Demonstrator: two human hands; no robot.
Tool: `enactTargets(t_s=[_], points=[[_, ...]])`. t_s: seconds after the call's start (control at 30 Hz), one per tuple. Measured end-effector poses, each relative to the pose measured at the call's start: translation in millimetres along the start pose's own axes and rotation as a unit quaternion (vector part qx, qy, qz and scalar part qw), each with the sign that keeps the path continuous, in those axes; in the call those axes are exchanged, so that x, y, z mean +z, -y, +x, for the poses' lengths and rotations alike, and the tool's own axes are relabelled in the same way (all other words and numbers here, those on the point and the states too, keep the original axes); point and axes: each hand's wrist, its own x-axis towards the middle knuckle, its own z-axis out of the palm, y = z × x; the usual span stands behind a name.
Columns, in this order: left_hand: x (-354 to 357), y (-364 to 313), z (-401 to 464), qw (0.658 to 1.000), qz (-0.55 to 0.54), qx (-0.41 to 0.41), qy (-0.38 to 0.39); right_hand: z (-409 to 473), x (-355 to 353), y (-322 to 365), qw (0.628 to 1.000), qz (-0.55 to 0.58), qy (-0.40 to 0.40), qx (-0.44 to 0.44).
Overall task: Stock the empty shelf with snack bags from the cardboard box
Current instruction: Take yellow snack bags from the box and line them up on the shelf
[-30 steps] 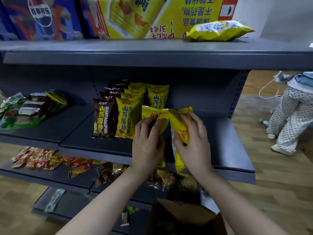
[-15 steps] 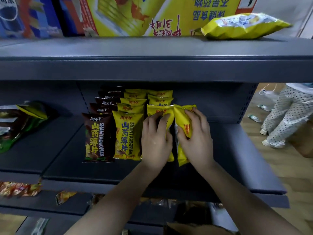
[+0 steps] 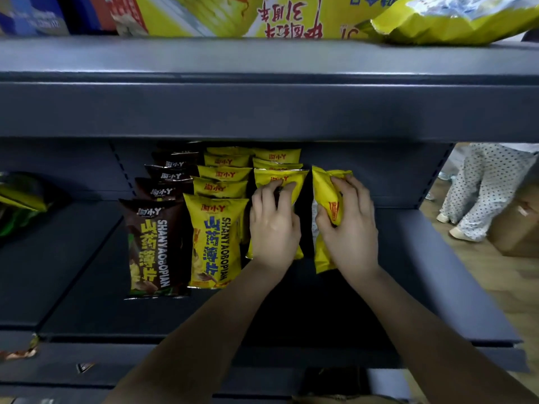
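Right now my left hand (image 3: 274, 225) presses a yellow bag (image 3: 278, 182) upright on the shelf (image 3: 437, 272), fingers curled over its top. Just right of it, my right hand (image 3: 348, 225) grips a second bag (image 3: 326, 196), apart from the first; brown bags (image 3: 151, 246) stand further left.

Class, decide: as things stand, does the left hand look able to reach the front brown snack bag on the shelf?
Probably yes. The left hand grips a yellow bag in the third row; the front brown bag stands two rows left at the open shelf front, unobstructed, once it lets go.
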Motion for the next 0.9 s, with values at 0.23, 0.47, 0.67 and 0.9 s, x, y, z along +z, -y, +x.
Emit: enactTargets(t_s=[0.23,0.47,0.67,0.9], points=[[21,6,0,1.000,0.016,-0.002,0.026,3,5,0,1.000,0.008,-0.011,0.008],[33,13,-6,0.994,0.101,0.014,0.036,3,5,-1,1.000,0.016,-0.019,0.017],[36,7,-10,0.994,0.103,-0.021,0.036,-4,2,-4,0.999,0.023,-0.022,0.026],[9,11,-16,0.995,0.017,-0.043,0.092,-13,6,-2,0.997,0.061,-0.022,0.038]])
